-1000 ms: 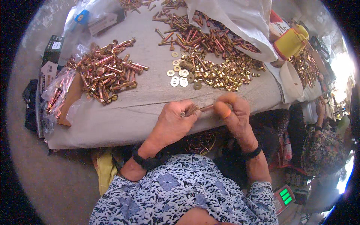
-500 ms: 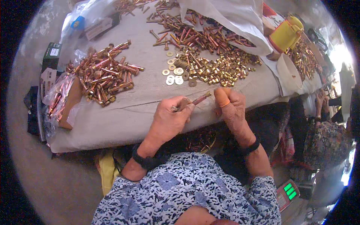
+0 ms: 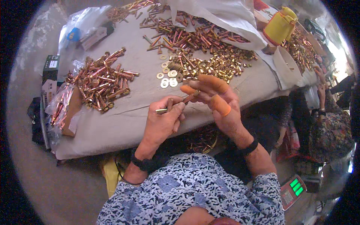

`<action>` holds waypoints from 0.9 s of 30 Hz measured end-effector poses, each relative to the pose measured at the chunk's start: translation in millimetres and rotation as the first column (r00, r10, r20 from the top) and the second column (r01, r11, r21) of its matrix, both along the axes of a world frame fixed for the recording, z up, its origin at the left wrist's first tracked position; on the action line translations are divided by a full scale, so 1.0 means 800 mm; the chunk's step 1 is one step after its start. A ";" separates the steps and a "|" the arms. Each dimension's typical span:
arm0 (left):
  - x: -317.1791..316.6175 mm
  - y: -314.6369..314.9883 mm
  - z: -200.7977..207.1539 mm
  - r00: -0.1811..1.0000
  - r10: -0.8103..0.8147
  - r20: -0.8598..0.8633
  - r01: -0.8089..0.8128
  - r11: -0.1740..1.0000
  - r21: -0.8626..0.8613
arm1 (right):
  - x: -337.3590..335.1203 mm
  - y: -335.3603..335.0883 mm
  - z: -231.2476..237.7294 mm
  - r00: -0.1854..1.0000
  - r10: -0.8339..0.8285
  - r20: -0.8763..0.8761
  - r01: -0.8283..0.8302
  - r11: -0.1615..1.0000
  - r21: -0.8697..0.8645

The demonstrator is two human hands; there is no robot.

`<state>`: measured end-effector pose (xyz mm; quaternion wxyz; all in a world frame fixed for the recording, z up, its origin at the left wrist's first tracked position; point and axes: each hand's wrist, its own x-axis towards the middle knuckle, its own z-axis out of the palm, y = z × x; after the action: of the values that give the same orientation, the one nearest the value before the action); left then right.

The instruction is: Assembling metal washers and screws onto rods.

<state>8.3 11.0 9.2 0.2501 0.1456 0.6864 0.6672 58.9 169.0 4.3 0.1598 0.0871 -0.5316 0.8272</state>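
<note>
My left hand point(image 3: 159, 122) is closed around a copper-coloured bolt point(image 3: 189, 98), whose far end points up and to the right. A silvery rod end point(image 3: 161, 111) sticks out on the other side of that fist; I cannot tell whether it belongs to a second piece. Beside the bolt's far end is my right hand point(image 3: 227, 107), fingers stretched apart, with orange finger covers on several of them. Whether a fingertip touches the bolt is unclear. Beyond both hands lie flat washers point(image 3: 164, 83) and a heap of small brass-coloured nuts or sleeves point(image 3: 213, 65).
Loose bolts point(image 3: 198, 35) spread behind the nuts, partly under a white sack point(image 3: 228, 13). Another bolt pile point(image 3: 103, 80) sits at left, near a bagged carton point(image 3: 69, 112). A yellow jug point(image 3: 279, 26) stands far right. Another person point(image 3: 328, 135) is at right, by a lit scale point(image 3: 292, 191).
My right hand has gone from curled to spread, its fingers now at the bolt's end. My left hand has shifted slightly left, still holding the bolt. The whole view has shifted a little.
</note>
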 end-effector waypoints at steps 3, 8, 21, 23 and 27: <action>0.001 -0.002 -0.001 0.991 0.099 0.089 -0.105 0.992 0.075 | 0.008 0.000 0.002 0.988 -0.133 0.079 0.124 0.986 0.110; -0.016 -0.020 -0.012 0.982 0.153 0.115 -0.177 0.955 0.237 | 0.022 0.018 0.013 0.976 -0.150 0.160 0.128 0.982 0.141; -0.014 -0.032 -0.005 0.990 0.144 -0.011 -0.140 0.976 0.166 | 0.016 0.013 0.006 0.970 -0.123 0.211 0.009 0.881 0.474; -0.025 -0.043 0.018 0.965 0.250 -0.077 -0.245 0.967 0.073 | 0.014 0.015 -0.003 0.975 -0.155 0.160 0.046 0.843 0.536; -0.107 -0.124 0.085 0.628 0.686 -0.368 -0.682 0.712 0.164 | 0.001 0.012 -0.014 0.905 -0.406 0.124 0.261 0.763 0.591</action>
<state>-77.0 -88.0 77.2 -0.1692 0.0093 0.7231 0.6697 60.0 178.8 -6.7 0.2060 -0.0695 -0.7732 0.5958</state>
